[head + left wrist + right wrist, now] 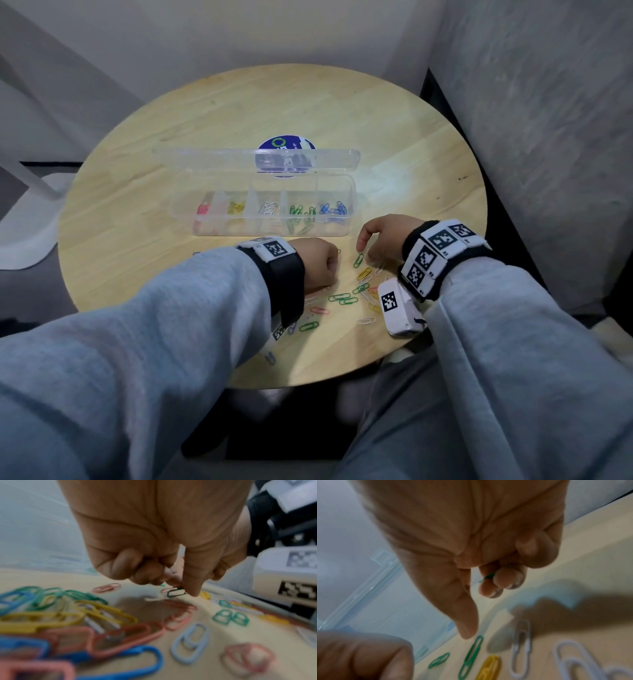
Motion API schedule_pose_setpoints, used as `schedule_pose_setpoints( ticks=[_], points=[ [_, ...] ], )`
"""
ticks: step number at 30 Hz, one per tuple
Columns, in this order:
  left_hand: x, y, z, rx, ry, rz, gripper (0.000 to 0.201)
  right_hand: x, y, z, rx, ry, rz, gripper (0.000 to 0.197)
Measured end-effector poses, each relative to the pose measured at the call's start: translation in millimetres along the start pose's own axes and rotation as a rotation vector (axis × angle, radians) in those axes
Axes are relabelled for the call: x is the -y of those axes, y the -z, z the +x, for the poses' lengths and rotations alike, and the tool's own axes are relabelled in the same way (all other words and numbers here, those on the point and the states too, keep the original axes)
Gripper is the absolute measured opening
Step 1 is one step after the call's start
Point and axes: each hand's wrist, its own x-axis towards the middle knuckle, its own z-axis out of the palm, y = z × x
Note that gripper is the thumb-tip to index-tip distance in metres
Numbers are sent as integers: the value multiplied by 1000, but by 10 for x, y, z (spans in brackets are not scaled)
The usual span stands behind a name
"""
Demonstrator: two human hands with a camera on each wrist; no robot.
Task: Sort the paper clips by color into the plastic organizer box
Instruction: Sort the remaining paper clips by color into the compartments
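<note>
A clear plastic organizer box [352, 192] stands open on the round wooden table [239, 113]. Its compartments hold, left to right, red, yellow, white, green and blue clips. Loose paper clips [346, 299] of mixed colours lie in front of the box. My left hand [329, 265] is curled; its thumb and forefinger pinch a dark green clip [176, 593] at the table surface. My right hand [363, 251] keeps a green clip [488, 577] in its curled fingers. Its thumb points down beside another green clip [472, 655] lying on the table.
The box lid [257, 161] stands up behind the compartments, with a blue round sticker [286, 144] on the table beyond it. A grey wall [548, 137] runs close along the right. More clips [51, 615] lie under my left wrist. The table's near edge [308, 383] is just below the clips.
</note>
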Motion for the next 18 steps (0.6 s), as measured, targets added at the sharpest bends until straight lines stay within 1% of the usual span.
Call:
schedule_pose_setpoints(
  ticks=[2, 6, 7, 9, 12, 13, 16, 18],
  points=[
    [63, 26, -10, 4, 24, -125, 15, 12, -41, 29, -12, -2, -35, 23],
    [178, 89, -49, 37, 86, -567, 25, 55, -87, 71, 2, 33, -220, 17],
    [201, 99, -53, 35, 89, -625, 25, 68, -91, 80, 11, 46, -268, 16],
    [237, 99, -31, 17, 93, -600, 22, 78, -102, 104, 26, 59, -337, 13],
    [238, 64, -22, 24, 98, -456, 16, 96, -120, 132, 40, 49, -393, 10],
    [227, 56, -26, 15, 99, -406, 16, 98, -129, 141, 51, 38, -408, 12],
    [187, 60, -17, -23, 90, -266, 13, 87, -143, 158, 88, -5, -419, 28],
    [181, 72, 2, -29, 92, -222, 12, 82, -115, 138, 74, -11, -371, 30]
  ],
)
